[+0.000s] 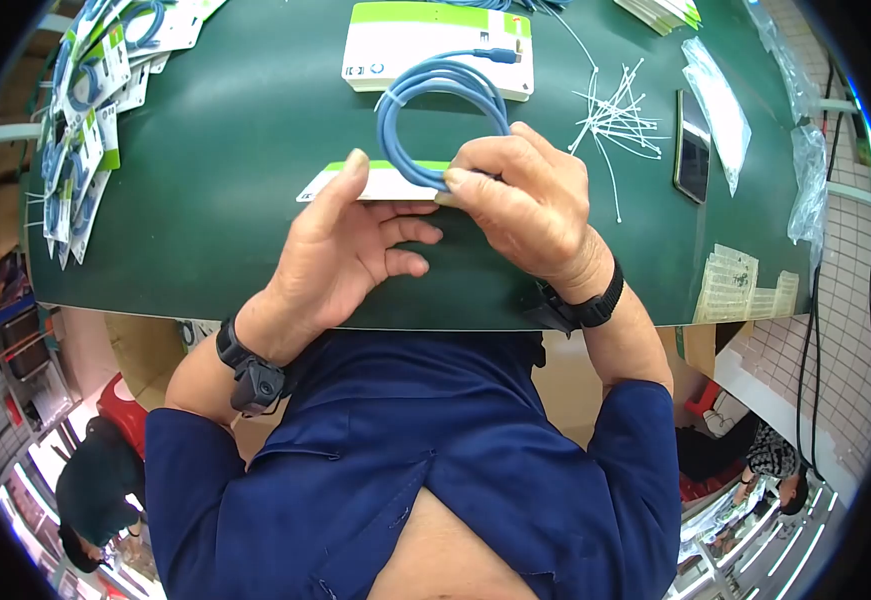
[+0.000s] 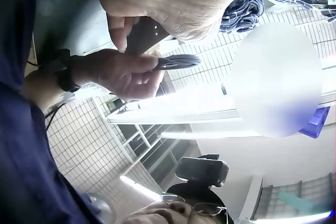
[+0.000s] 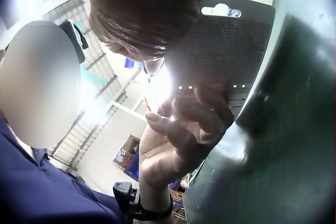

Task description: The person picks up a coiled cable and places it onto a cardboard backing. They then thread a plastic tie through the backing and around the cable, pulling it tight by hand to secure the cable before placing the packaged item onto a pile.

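In the head view my right hand [image 1: 530, 205] pinches a coiled blue cable [image 1: 392, 130] at its lower right, thumb and fingertips at the coil. The cable's plug [image 1: 503, 55] points right at the top of the coil. Just below the coil is a white and green packaging card [image 1: 400, 182], seen nearly edge-on, its right end at my right fingertips. My left hand [image 1: 340, 245] is palm up, thumb raised across the card and fingers loosely bent beneath it. The right wrist view shows the card's printed back [image 3: 226, 45] with a hang hole, left fingertips against its lower part.
A stack of cards [image 1: 435, 45] stands behind the coil. White cable ties [image 1: 615, 120] lie scattered to its right, by a phone [image 1: 691, 145] and a plastic bag [image 1: 717, 110]. Carded cables [image 1: 85, 140] are piled at the left. Other people sit beyond the green table [image 1: 205, 240].
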`<state>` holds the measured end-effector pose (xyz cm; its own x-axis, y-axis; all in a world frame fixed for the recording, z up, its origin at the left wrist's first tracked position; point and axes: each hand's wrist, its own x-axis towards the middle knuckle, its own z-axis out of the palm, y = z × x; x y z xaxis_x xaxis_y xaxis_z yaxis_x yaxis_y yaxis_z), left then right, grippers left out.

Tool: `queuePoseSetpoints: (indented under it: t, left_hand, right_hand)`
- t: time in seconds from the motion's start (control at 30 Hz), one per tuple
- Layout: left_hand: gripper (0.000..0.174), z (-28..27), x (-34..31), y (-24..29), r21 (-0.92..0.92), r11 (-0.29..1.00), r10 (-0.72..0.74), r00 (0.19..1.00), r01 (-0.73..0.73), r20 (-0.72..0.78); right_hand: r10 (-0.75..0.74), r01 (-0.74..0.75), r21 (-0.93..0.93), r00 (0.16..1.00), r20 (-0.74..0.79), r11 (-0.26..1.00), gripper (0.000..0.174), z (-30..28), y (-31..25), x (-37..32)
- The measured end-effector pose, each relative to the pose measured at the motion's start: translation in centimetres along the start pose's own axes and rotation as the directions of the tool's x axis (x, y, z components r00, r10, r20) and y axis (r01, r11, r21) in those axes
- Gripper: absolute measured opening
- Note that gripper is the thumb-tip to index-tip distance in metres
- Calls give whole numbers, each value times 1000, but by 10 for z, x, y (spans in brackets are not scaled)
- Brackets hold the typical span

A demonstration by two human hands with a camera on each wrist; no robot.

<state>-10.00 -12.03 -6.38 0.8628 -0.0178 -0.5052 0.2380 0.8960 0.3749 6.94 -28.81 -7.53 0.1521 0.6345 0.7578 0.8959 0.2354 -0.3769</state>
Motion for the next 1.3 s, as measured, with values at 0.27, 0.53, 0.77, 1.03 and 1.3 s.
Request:
queuePoseSetpoints:
  t: [0.27,0.53,0.77,1.03,1.3]
  left_hand:
    - [32,-1,2,4,281,947,159,987,-157,15]
    - [34,5,38,16,422,774,378,878,-473,292]
    - [35,21,49,23,463,694,412,831,-552,374]
    - [22,27,65,25,653,566,572,810,-504,129]
    - [25,31,65,37,603,633,496,853,-484,164]
  right_hand:
    - [150,-161,41,968,200,986,33,-21,-13,34]
    - [192,-175,-123,970,146,977,32,-22,-4,42]
    - [246,-248,44,968,40,968,27,-16,13,37]
    - [258,-261,43,964,60,964,29,-2,12,32]
    - [238,-241,31,968,75,970,29,-6,8,39]
